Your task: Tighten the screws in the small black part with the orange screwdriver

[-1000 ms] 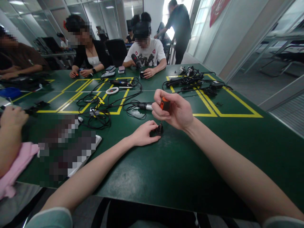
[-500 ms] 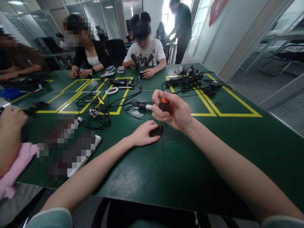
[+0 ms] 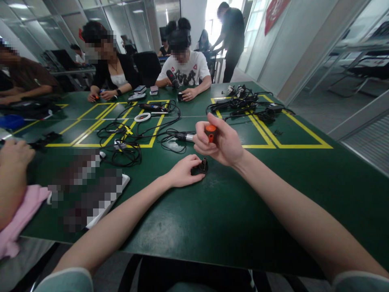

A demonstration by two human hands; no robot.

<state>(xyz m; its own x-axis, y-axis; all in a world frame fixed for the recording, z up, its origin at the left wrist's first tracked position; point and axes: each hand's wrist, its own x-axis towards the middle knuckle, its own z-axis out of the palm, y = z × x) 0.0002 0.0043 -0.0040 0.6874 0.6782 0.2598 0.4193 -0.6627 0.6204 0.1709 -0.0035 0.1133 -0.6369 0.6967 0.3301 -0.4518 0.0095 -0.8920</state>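
Fingers of my right hand (image 3: 223,140) wrap round the orange and dark handle of a screwdriver (image 3: 210,130), held upright. Its shaft points down at a small black part (image 3: 203,166) on the green table; whether the tip sits in a screw is too small to tell. Thumb and fingers of my left hand (image 3: 185,171) close on that black part from its left side and keep it against the tabletop.
Coiled black cables (image 3: 121,142) lie ahead on the left, with a white ring (image 3: 142,117) beyond. More black cables (image 3: 243,103) are heaped at the far right inside yellow tape (image 3: 304,147). A white-edged tray (image 3: 123,184) lies left. Co-workers sit around the table.
The screwdriver handle has turned in my right hand, and more orange shows now. My right hand has shifted slightly; my left hand stays on the black part.
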